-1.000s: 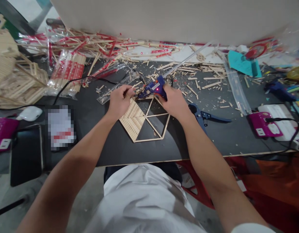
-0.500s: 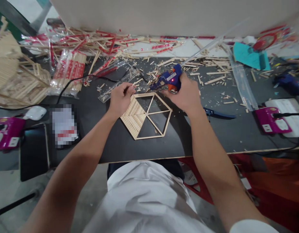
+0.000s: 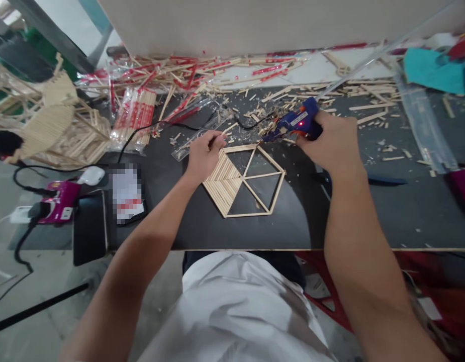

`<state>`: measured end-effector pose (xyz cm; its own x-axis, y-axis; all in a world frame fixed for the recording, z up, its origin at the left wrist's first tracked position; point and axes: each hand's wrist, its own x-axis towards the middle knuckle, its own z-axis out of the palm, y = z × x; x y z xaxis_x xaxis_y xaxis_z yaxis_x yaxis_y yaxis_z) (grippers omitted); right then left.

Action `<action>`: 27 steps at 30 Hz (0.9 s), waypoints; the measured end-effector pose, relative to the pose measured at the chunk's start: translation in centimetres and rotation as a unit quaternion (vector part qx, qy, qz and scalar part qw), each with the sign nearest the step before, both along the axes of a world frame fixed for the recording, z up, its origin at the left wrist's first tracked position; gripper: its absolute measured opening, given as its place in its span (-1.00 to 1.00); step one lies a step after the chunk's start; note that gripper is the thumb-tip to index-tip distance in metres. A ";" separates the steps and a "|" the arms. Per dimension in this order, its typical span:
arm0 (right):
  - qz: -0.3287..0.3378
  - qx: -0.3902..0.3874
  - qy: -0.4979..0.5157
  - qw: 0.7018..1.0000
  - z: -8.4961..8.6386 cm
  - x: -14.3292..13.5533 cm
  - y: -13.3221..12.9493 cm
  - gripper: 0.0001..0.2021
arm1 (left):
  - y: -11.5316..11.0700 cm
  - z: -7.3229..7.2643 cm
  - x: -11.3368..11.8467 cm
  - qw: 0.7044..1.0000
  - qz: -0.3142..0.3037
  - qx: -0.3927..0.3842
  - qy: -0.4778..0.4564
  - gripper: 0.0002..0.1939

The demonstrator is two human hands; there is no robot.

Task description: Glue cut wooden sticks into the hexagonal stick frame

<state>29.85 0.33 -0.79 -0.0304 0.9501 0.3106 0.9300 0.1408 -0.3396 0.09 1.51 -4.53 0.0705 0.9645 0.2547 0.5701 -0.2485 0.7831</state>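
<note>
A hexagonal frame of wooden sticks (image 3: pixel 244 179) lies on the dark tabletop; its left sections are filled with close-set sticks, the others are open. My left hand (image 3: pixel 205 153) is at the frame's upper left corner, thumb and fingers pinched on a short wooden stick (image 3: pixel 230 128) that points up and right. To the right, my right hand (image 3: pixel 332 141) grips a blue glue gun (image 3: pixel 298 120) with a small red light. The gun's nozzle is near the frame's top edge. A clear glue stick runs out of its back.
Stick offcuts and red-and-clear wrappers (image 3: pixel 190 73) lie along the back. Packed sticks (image 3: pixel 136 118), a phone (image 3: pixel 91 229), a magenta power strip (image 3: pixel 64 201) and a stick model (image 3: pixel 47 125) are at left. Blue pliers-like handles (image 3: pixel 386 180) lie at right.
The view has shifted left, so things appear farther right. The glue gun and my right hand have moved right relative to the frame, the nozzle now near its top edge. My left hand keeps its pinch.
</note>
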 end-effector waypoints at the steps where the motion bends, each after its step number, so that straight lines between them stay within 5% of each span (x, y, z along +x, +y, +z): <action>1: 0.001 -0.002 0.000 1.000 0.0 0.1 0.0 -0.69 | 0.0 0.0 0.0 1.000 0.000 0.002 -0.002 -0.84; 27: 0.031 -0.013 0.005 0.999 -0.1 0.1 0.1 -0.71 | -0.1 0.0 -0.1 1.000 -0.004 0.024 -0.019 -0.83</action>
